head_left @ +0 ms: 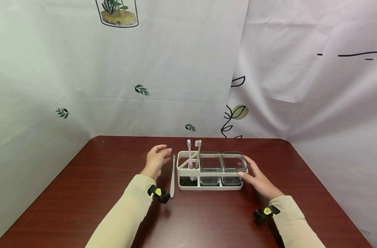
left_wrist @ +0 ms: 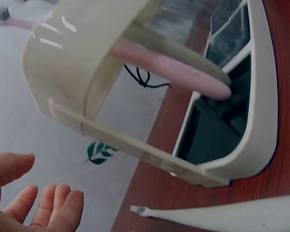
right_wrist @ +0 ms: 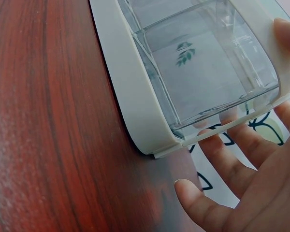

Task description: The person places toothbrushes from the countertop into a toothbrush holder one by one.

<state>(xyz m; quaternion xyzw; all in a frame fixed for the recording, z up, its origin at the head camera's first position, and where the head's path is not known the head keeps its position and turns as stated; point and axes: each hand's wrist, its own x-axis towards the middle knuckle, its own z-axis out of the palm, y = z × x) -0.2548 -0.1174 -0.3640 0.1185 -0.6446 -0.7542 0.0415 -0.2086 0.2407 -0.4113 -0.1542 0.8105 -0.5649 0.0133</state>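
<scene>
Seemingly light, rigid plastic, the toothbrush caddy suits an end-wall grip; right hand touches flat-fingered; left hand hovers relaxed.

Matt cream plastic rack; clear glossy plastic cups; glossy wood-grain table

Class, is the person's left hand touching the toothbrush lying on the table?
Apart. In the head view the left hand hovers open left of the toothbrush with bare table between; the left wrist view also shows a gap below the fingers.
</scene>
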